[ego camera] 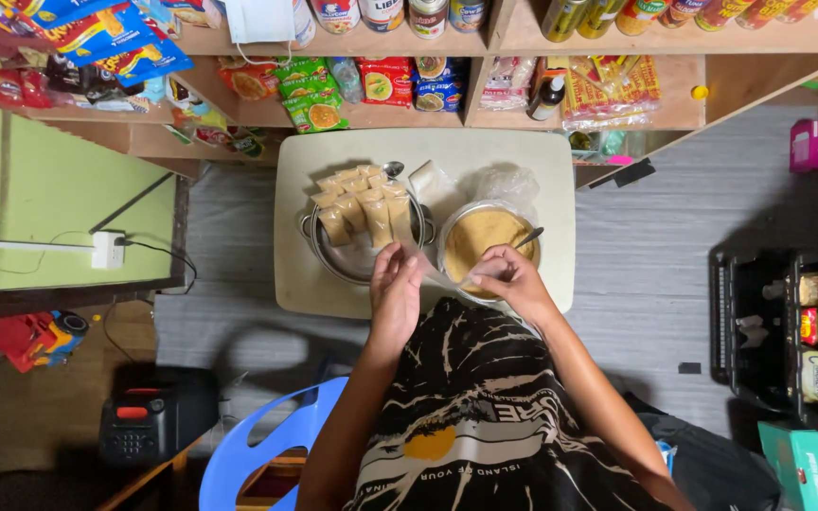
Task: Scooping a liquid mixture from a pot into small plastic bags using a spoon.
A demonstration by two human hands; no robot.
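Both hands, left hand (395, 276) and right hand (506, 277), pinch a small clear plastic bag (437, 270) open at the cream table's (560, 189) near edge, beside the bowl of tan powder (485, 237); filling step, next calling for the spoon (527, 237)

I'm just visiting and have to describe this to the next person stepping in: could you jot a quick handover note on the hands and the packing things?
Left hand and right hand together hold a small clear plastic bag between them, over the near rim of the bowl of yellow powder.
A spoon rests in that bowl.
Done: several filled small packets lie stacked in the metal pot to the left.
Left: the bowl holds plenty of powder, and the bag in hand looks unfilled.
Both sit on the small cream table.
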